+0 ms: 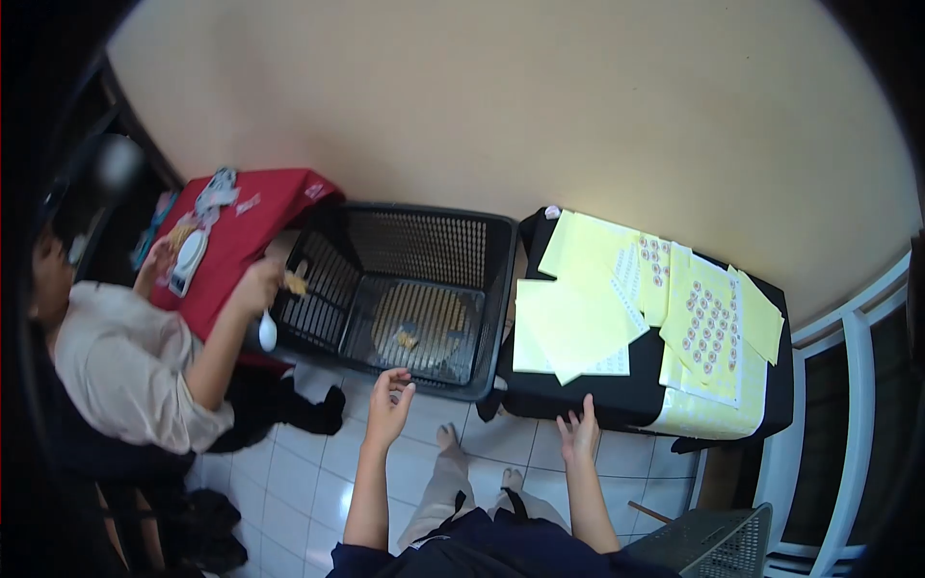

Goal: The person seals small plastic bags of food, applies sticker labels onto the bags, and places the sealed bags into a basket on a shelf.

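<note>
At far left: a co-worker (135, 361), partly cut off; tan piece (296, 284) by the co-worker's hand (258, 287), blurred.
Crate (507, 289): black slatted plastic, open-topped, between red-covered table (226, 279) and black-covered table (578, 400), tan bits (408, 340) on its floor.
Left hand (389, 409): half open, fingers loosely curled, empty, at the crate's near rim; contact unclear.
Right hand (580, 433): open, fingers spread, empty, beside the black-covered table's near edge, near yellow sheets (578, 318).
</note>
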`<state>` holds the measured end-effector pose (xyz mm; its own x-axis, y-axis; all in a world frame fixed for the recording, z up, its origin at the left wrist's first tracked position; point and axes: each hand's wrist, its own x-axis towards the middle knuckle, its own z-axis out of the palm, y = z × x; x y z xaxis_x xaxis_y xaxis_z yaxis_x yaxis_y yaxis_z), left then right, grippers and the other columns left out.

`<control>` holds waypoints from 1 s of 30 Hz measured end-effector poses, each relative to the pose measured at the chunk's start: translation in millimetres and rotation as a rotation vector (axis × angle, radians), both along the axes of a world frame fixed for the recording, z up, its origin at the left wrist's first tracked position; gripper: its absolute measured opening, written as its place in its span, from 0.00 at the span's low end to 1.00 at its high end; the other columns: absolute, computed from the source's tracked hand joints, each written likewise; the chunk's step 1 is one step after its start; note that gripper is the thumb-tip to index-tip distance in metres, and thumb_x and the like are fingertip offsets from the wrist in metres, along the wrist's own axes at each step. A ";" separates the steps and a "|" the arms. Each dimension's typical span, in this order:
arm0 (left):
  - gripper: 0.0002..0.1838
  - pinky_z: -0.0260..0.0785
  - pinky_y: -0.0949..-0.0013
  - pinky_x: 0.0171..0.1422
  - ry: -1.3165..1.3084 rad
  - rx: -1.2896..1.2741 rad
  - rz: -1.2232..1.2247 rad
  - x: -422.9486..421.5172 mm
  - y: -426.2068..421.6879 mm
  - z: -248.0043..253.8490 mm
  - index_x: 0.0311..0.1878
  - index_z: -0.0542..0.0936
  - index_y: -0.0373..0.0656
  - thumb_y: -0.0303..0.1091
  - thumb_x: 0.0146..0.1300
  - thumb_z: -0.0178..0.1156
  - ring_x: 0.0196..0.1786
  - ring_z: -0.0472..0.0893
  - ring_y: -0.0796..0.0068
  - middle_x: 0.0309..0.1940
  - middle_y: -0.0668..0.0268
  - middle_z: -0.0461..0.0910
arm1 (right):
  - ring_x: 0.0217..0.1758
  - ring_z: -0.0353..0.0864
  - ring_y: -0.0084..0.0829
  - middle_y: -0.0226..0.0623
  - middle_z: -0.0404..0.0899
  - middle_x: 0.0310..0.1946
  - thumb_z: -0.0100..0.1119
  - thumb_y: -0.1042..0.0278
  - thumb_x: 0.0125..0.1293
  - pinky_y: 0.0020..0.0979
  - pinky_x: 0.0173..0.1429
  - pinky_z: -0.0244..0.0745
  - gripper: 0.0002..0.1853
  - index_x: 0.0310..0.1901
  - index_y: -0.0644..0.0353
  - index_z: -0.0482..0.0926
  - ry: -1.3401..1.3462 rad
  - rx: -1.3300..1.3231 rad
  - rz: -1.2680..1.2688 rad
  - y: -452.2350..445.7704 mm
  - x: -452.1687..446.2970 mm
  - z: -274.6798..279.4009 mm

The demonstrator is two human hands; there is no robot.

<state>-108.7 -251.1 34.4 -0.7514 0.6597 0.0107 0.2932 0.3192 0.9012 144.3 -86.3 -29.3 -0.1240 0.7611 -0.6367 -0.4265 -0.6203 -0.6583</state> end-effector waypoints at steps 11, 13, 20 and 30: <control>0.14 0.69 0.67 0.42 -0.104 -0.863 -0.250 -198.0 103.3 -254.9 0.35 0.76 0.33 0.37 0.53 0.56 0.37 0.77 0.62 0.31 0.54 0.77 | 0.57 0.61 0.32 0.37 0.62 0.55 0.46 0.39 0.58 0.36 0.60 0.55 0.35 0.60 0.58 0.57 -0.190 0.116 -0.412 -1.3 -38.4 -25.1; 0.14 0.69 0.64 0.44 -0.268 -1.023 -0.129 -201.8 101.4 -268.5 0.32 0.76 0.33 0.37 0.52 0.56 0.38 0.77 0.58 0.29 0.53 0.77 | 0.58 0.61 0.32 0.38 0.62 0.56 0.41 0.42 0.62 0.34 0.61 0.54 0.33 0.59 0.62 0.57 -0.102 0.198 -0.402 0.5 -47.0 -14.8; 0.17 0.64 0.62 0.54 0.017 -0.946 0.027 -217.7 97.8 -293.4 0.46 0.71 0.37 0.33 0.53 0.55 0.50 0.71 0.58 0.45 0.54 0.70 | 0.61 0.57 0.39 0.42 0.56 0.59 0.41 0.34 0.57 0.38 0.62 0.52 0.41 0.61 0.62 0.52 -0.148 0.189 -0.344 -2.3 -34.7 -25.8; 0.36 0.60 0.60 0.60 0.017 -1.132 -0.069 -217.1 128.6 -317.3 0.58 0.57 0.37 0.42 0.49 0.62 0.58 0.62 0.57 0.53 0.54 0.64 | 0.63 0.56 0.36 0.41 0.55 0.59 0.38 0.32 0.57 0.37 0.63 0.54 0.42 0.62 0.60 0.49 -0.231 0.079 -0.391 0.4 -47.5 -7.8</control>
<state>-325.7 -122.5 -283.0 -0.7185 0.3371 -0.6084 0.3516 0.9307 0.1004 96.9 -85.9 -37.2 0.3208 0.7697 -0.5519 -0.4550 -0.3858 -0.8026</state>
